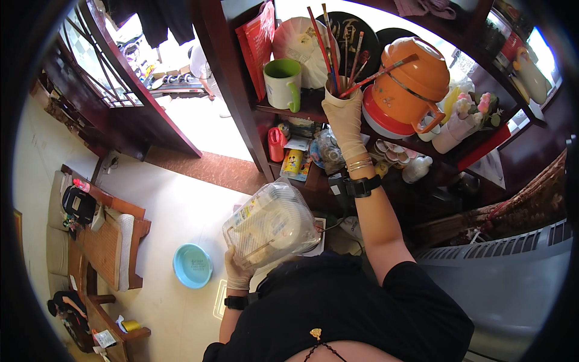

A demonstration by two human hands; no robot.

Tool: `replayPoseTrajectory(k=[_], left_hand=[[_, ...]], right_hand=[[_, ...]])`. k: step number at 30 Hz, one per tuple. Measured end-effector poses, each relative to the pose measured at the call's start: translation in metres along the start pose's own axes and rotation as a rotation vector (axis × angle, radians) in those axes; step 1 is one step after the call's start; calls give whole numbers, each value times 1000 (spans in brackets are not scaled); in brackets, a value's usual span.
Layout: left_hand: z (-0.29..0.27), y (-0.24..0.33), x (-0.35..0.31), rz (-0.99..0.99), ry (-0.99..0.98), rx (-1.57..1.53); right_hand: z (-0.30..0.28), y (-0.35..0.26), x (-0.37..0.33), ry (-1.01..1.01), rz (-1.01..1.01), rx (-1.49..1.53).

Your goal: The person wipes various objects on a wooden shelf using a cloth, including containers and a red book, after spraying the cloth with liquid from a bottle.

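My gloved right hand [342,125] reaches up to the shelf and is closed round a pale cup [332,97]. Several paintbrushes [333,57] stand in that cup, one leaning far to the right. Just right of the cup is an orange lidded pot with a handle [403,90]; to its left stands a white mug [282,87] with a green inside and handle. Low by my body, my gloved left hand [237,273] grips the near left edge of a clear plastic box [268,226]. Pale contents show through the box, but I cannot make out what they are.
Below the mug, a lower shelf holds a red bottle-like item [276,145] and small toys. Artificial flowers [473,105] stand at the right. A light blue basin [193,265] sits on the floor. A wooden bench [111,247] and a seated person [69,304] are at far left.
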State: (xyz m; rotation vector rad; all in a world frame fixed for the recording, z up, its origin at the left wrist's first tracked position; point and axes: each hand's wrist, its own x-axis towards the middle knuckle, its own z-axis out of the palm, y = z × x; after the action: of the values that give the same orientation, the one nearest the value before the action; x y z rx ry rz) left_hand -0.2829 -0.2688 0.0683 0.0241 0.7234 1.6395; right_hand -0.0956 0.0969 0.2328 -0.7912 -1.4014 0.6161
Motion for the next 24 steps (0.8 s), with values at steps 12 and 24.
replayPoseTrajectory(k=[12,24], left_hand=[[4,-3,9,-68,-15,27],[10,2,8,-96,-6,62]], right_hand=[[-8,6,-2,-5,26,-4],[-24,-42,-54,-60,223,-276]])
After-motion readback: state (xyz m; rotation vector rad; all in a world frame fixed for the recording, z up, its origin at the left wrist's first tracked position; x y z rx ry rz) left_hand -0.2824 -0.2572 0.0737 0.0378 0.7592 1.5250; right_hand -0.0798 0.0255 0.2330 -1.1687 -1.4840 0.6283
